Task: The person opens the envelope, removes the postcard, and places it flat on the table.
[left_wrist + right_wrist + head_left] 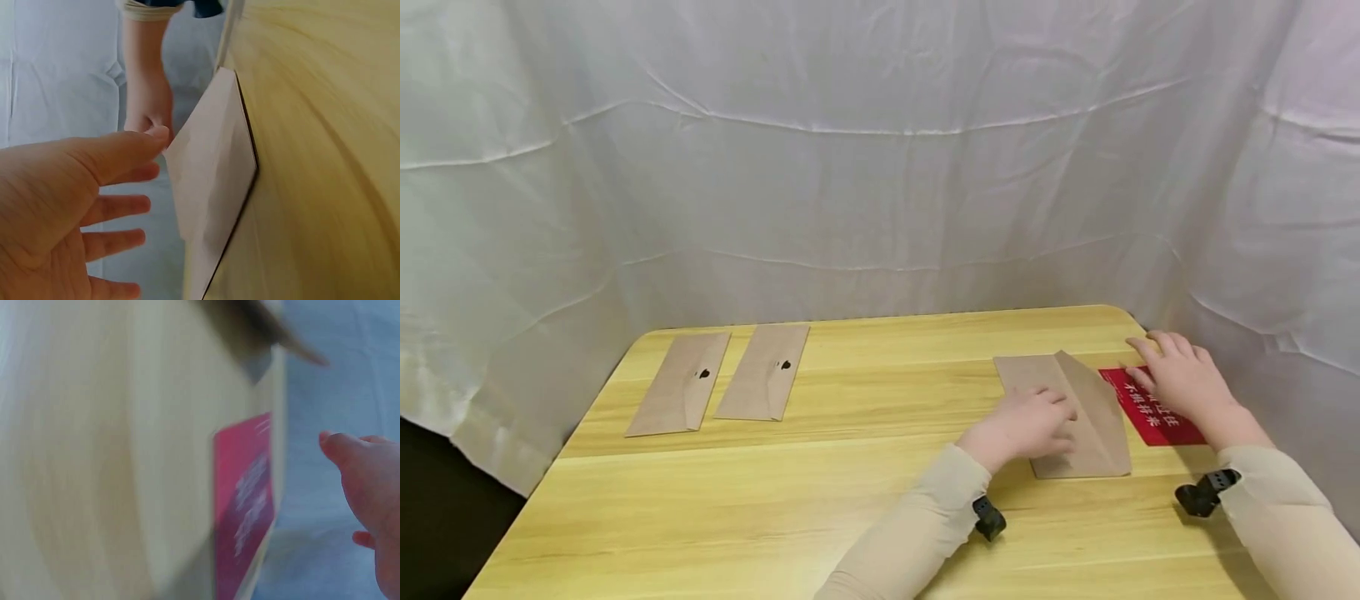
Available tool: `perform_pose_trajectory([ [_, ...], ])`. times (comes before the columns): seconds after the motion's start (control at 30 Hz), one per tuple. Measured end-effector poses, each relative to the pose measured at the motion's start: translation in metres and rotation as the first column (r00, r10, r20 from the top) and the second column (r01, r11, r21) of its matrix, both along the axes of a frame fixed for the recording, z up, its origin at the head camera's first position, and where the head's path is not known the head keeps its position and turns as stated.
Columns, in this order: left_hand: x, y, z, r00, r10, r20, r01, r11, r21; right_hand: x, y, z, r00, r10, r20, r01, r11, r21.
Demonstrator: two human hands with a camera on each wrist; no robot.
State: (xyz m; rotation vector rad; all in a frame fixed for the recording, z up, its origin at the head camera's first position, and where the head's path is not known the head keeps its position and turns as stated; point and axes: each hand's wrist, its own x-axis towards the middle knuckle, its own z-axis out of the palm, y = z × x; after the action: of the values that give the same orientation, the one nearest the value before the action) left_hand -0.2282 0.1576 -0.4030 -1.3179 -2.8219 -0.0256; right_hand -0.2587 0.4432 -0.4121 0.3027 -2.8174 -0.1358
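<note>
On the right of the tabletop (775,492), the brown envelope (1093,423) lies beneath our loose, empty left grip (1026,422) and the red card (1163,427) just beside it, beneath our wide, empty right grip (1187,379), so we'd best steady the envelope while lifting the card's edge.

Long beige sleeves (1285,521) with soft creases end in plain cuffs (964,477), and at each one sits a small black wrist camera (988,519) with a rounded end.
</note>
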Motion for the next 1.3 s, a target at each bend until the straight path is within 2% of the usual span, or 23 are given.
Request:
perform_pose_trajectory([
  [0.1, 0.002, -0.013, 0.003, 0.998, -0.025, -0.056, 0.025, 1.000, 0.004, 0.001, -0.005, 0.008, 1.000, -0.011, 0.001, 0.011, 0.999, -0.038],
  [0.27, 0.008, -0.036, 0.008, 0.992, -0.059, -0.115, 0.059, 0.998, -0.006, 0.006, -0.014, 0.019, 0.999, -0.020, -0.037, 0.016, 0.995, -0.101],
  [0.47, 0.013, -0.067, 0.008, 0.978, -0.096, -0.187, 0.096, 0.995, -0.009, 0.015, -0.032, 0.029, 0.998, 0.009, -0.067, -0.018, 0.991, -0.134],
  [0.6, 0.016, -0.087, 0.007, 0.965, -0.095, -0.243, 0.089, 0.995, -0.036, 0.022, -0.050, 0.032, 0.995, 0.048, -0.085, -0.060, 0.989, -0.138],
  [0.8, 0.021, -0.114, 0.012, 0.949, -0.062, -0.309, 0.052, 0.998, -0.039, 0.030, -0.079, 0.029, 0.976, 0.146, -0.159, -0.164, 0.981, -0.104],
  [1.0, 0.022, -0.141, 0.014, 0.931, -0.049, -0.362, 0.050, 0.999, -0.006, 0.036, -0.113, 0.019, 0.966, 0.222, -0.130, -0.236, 0.967, -0.101],
  [1.3, 0.022, -0.180, 0.009, 0.894, -0.032, -0.447, 0.053, 0.998, 0.035, 0.038, -0.148, 0.008, 0.922, 0.350, -0.168, -0.362, 0.931, -0.047],
])
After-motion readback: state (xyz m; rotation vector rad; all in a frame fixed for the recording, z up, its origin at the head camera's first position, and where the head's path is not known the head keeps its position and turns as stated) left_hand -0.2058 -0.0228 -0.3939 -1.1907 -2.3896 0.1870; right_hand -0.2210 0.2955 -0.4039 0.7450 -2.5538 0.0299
